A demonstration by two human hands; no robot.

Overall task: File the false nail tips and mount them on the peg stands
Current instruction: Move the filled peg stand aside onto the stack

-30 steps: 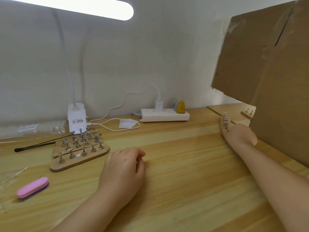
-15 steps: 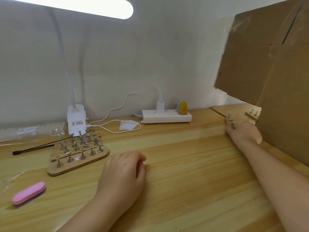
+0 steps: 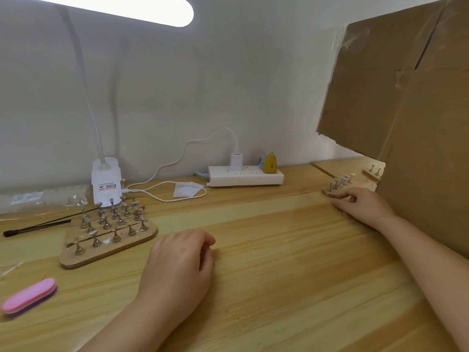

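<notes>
Head camera, looking down at a pale wooden desk. The right hand reaches far to the right and rests on the near end of a narrow wooden peg stand carrying a short row of metal pegs, fingers laid over its edge and thumb tucked below; whether it truly pinches the strip or only presses on it I cannot tell. Some of its pegs seem to bear pale nail tips, too small to be sure. The left hand lies on the desk mid-frame, fingers loosely curled under, holding nothing.

To the left stand three wooden peg stands set side by side, studded with metal pegs, just in front of the white base of a desk lamp. A pink oblong nail buffer block lies near the left edge.

Compared with a second ago, the narrow stand has come out from beside the brown cardboard sheet and now lies flat on the desk, nearer the person; before, the right hand had it raised, farther back. The left hand has barely shifted.
</notes>
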